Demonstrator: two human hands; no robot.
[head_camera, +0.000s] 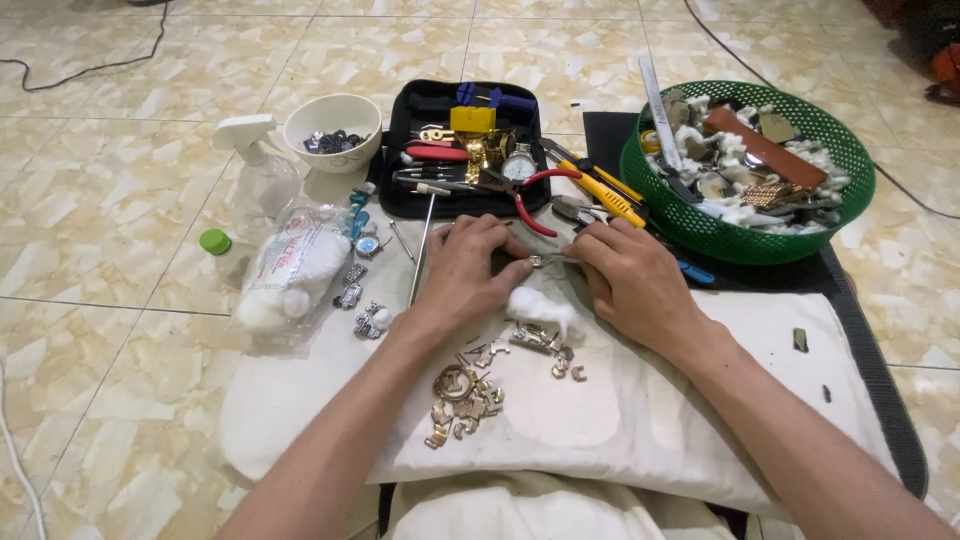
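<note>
My left hand (466, 268) and my right hand (628, 276) meet over a white cloth (620, 400) on my lap. Between the fingertips sits a small round metal watch part (536, 261); the left fingers pinch it. My right hand holds a thin metal tool (560, 259) whose tip touches the part. A tuft of white cotton (540, 308) lies just under the hands. Loose gold and silver watch-band links (465, 398) are scattered on the cloth nearer me.
An open black tool case (462, 150) with pliers and a watch lies ahead. A green basket (745, 165) of watch parts stands at right. At left are a white bowl (333, 130), a spray bottle (262, 170), a cotton bag (290, 272) and a green cap (214, 241).
</note>
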